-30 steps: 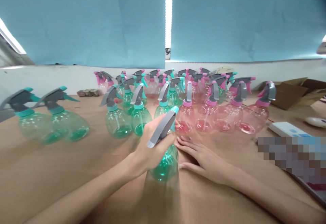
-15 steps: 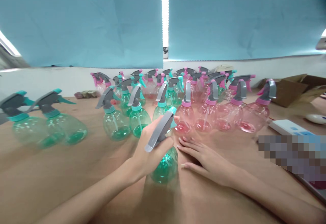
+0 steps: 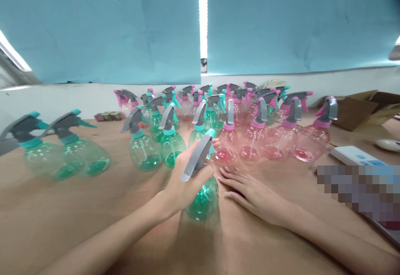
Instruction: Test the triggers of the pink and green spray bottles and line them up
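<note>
My left hand [image 3: 184, 179] is wrapped round the neck of a green spray bottle [image 3: 202, 206] with a grey and turquoise trigger head. The hand hides its collar and upper body. My right hand [image 3: 250, 189] lies flat on the wooden table [image 3: 150, 241] just right of that bottle, fingers outstretched and holding nothing. Beyond my left hand stand green spray bottles, one of them the nearer green bottle [image 3: 145, 152]. Past my right fingertips is a row of pink spray bottles, including a pink bottle [image 3: 225, 141].
Two green bottles [image 3: 86, 156] stand at the left. More spray bottles crowd the back by the white wall [image 3: 62, 100]. At the right are an open cardboard box [image 3: 353, 110], a white box with blue marks [image 3: 353, 156] and a blurred-out patch. Blue sheets [image 3: 125, 29] hang behind.
Almost nothing differs. The bottle in my left hand sits very slightly higher in view, and the left-hand bottles appear shifted a little rightward with the camera. My right hand stays flat.
</note>
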The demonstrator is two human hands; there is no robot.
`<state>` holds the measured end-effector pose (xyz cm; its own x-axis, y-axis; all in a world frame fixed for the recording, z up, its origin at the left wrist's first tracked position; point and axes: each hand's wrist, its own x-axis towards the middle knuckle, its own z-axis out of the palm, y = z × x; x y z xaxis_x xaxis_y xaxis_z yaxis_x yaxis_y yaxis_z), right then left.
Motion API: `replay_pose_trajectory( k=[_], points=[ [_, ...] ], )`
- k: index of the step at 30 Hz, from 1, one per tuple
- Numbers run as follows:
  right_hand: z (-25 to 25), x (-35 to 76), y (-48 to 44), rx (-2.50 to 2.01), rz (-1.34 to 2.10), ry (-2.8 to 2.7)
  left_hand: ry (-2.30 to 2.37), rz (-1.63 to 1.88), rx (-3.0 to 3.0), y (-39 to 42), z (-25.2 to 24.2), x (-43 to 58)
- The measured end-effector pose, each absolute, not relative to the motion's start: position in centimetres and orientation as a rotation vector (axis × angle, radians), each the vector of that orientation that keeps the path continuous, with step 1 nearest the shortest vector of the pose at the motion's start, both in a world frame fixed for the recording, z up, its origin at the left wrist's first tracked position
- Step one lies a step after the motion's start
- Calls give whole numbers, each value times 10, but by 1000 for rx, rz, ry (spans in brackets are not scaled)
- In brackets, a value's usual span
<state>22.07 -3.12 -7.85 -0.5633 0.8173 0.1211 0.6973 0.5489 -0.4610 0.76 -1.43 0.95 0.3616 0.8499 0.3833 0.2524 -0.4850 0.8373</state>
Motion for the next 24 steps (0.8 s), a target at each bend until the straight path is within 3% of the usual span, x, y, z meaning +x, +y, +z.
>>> replay_pose_trajectory(
  k=[24],
  points=[
    [-79,222,-32,-1241,532,-2433,940,1090,1945,-16,12,8]
  ],
)
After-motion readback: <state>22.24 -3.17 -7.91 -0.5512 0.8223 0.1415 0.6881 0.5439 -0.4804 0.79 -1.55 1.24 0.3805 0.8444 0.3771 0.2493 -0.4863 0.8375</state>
